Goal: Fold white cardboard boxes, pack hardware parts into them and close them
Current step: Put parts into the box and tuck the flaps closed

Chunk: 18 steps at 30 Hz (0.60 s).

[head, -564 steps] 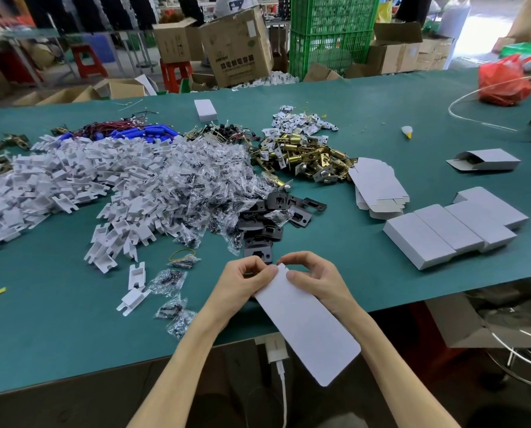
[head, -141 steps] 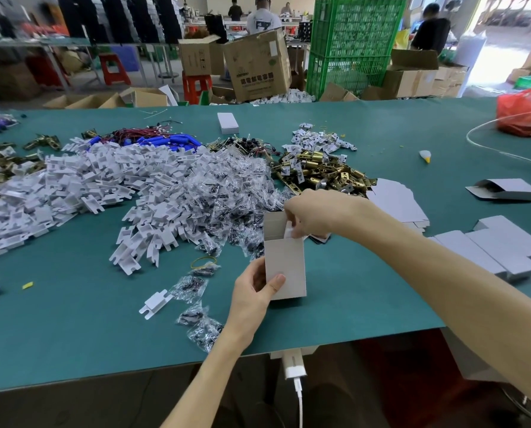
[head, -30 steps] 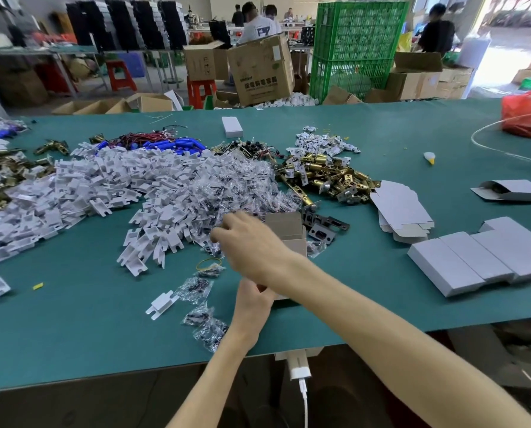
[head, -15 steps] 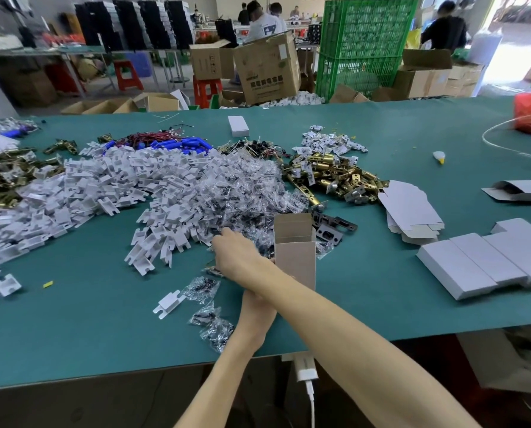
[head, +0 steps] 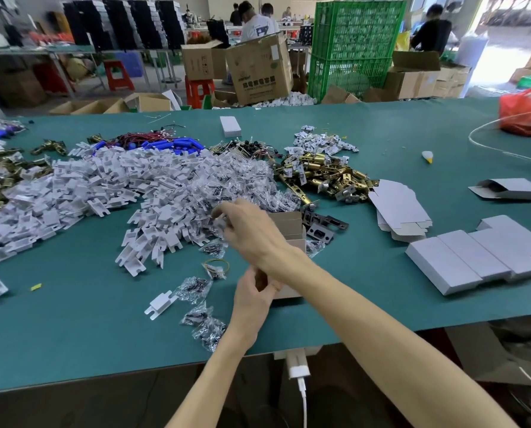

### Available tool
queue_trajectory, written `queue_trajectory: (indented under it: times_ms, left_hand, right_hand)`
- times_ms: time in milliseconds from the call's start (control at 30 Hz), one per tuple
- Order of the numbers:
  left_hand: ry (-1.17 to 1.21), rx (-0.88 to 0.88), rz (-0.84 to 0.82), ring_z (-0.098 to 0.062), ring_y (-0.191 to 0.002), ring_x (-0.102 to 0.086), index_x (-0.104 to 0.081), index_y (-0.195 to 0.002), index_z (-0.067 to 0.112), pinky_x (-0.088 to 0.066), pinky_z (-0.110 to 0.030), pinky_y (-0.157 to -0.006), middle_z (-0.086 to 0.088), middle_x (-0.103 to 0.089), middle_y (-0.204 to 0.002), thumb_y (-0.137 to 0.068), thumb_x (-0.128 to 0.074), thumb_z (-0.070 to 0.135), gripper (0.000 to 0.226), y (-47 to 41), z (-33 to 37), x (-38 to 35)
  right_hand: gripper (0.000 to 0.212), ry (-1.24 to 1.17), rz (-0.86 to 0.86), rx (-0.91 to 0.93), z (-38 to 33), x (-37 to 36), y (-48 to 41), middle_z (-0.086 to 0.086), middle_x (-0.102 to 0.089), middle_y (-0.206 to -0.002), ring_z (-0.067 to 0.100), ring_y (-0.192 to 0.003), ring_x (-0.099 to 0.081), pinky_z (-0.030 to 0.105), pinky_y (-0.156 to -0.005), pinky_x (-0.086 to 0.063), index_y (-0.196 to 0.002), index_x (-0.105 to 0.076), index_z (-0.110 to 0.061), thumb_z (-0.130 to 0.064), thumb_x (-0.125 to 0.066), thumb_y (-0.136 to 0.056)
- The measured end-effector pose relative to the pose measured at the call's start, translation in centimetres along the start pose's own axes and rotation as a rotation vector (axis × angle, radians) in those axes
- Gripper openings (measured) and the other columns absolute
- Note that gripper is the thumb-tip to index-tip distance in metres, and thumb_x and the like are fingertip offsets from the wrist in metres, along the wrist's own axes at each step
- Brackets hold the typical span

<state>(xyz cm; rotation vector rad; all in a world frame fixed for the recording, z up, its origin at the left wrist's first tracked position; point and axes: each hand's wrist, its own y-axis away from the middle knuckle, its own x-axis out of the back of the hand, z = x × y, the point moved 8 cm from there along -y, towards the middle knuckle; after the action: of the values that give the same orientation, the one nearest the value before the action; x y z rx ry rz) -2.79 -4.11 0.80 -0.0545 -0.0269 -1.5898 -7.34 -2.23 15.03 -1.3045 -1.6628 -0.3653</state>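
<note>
The table (head: 72,335) is teal. The plastic pieces (head: 88,186) are white, the locks (head: 322,174) gold, the bag (head: 523,111) red, the crate (head: 353,41) green.

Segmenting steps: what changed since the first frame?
The flat blank is now an upright open box, held at its base by the left hand. The right hand has crossed left to the screw-bag pile; grip unclear. Finished boxes and blank stack stayed put.

Bright daylight, blurred wide-angle edges

Right of the blank stack (head: 397,205): four closed boxes (head: 474,257), one open-ended box (head: 508,189). Left of it: one upright box (head: 285,222), one far small box (head: 230,126).
</note>
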Motion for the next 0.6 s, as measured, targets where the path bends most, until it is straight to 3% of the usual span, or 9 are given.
queue_trajectory:
  times_ms: [133,267,333,467,600]
  left_hand:
    - [0.087,0.023,0.005,-0.009,-0.102,-0.071,-0.064,-0.112,0.03,-0.058,-0.03,-0.091,0.004,-0.076,-0.108,-0.095,-0.074,0.013,0.026,-0.2,-0.9,-0.1]
    - [0.151,0.003,0.007,-0.007,-0.103,-0.072,-0.065,-0.119,0.021,-0.056,-0.022,-0.084,0.01,-0.077,-0.11,-0.094,-0.075,0.012,0.028,-0.2,-0.9,-0.2]
    - [0.155,0.006,0.006,-0.008,-0.105,-0.072,-0.064,-0.12,0.02,-0.056,-0.022,-0.085,0.011,-0.077,-0.112,-0.094,-0.075,0.013,0.03,-0.2,-1.0,-0.2]
    - [0.151,0.006,0.006,-0.007,-0.106,-0.071,-0.064,-0.121,0.022,-0.056,-0.021,-0.085,0.013,-0.076,-0.113,-0.094,-0.075,0.014,0.031,-0.3,-1.2,-0.1]
    - [0.16,-0.001,0.003,-0.007,-0.106,-0.071,-0.063,-0.122,0.021,-0.056,-0.021,-0.086,0.013,-0.076,-0.114,-0.093,-0.075,0.016,0.031,-0.4,-1.1,-0.1]
  right_hand:
    - [0.015,-0.137,0.112,-0.061,1.7,5.6,0.7,-0.001,-0.064,-0.094,0.003,-0.074,-0.058,0.014,-0.068,-0.047,-0.109,-0.071,-0.01,-0.006,-0.064,-0.096]
    - [0.014,-0.167,0.13,-0.134,5.0,9.2,1.4,-0.003,-0.072,-0.082,0.007,-0.075,-0.067,0.019,-0.071,-0.054,-0.101,-0.075,-0.013,-0.005,-0.067,-0.092]
    - [0.014,-0.162,0.095,-0.164,6.6,9.9,1.7,-0.006,-0.071,-0.083,0.003,-0.074,-0.065,0.014,-0.069,-0.051,-0.099,-0.075,-0.015,-0.006,-0.069,-0.091]
    - [0.015,-0.138,0.026,-0.199,8.9,9.7,2.3,0.0,-0.075,-0.086,0.008,-0.074,-0.067,0.02,-0.069,-0.054,-0.091,-0.074,-0.016,-0.003,-0.07,-0.087]
    - [0.016,-0.104,0.019,-0.19,9.5,9.2,2.6,-0.004,-0.073,-0.083,0.007,-0.074,-0.066,0.021,-0.071,-0.056,-0.087,-0.071,-0.019,-0.003,-0.072,-0.087]
